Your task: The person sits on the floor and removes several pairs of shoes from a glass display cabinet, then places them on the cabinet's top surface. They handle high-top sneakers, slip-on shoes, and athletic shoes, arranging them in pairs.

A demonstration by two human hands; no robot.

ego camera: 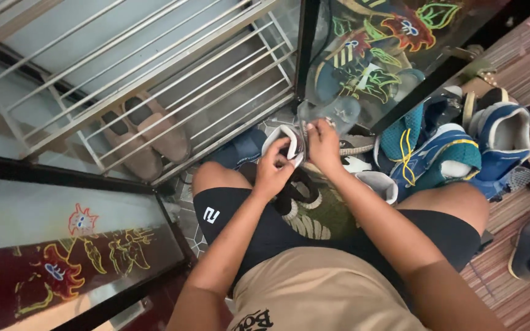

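White sneaker (284, 142) held between the knees over the patterned mat (326, 216), opening up, long axis pointing away from the person toward the metal shoe rack (173, 92). Left hand (272, 175) grip closed on the near collar; right hand (324, 144) pinches the tongue edge. Soft fabric upper, dark lining. Teal-blue sneakers (443, 153) piled right.

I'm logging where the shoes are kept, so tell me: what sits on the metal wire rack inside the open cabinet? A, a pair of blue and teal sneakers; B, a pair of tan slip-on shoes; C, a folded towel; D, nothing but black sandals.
B: a pair of tan slip-on shoes lies side by side on the metal wire rack, while the blue and teal sneakers are on the floor to the right.
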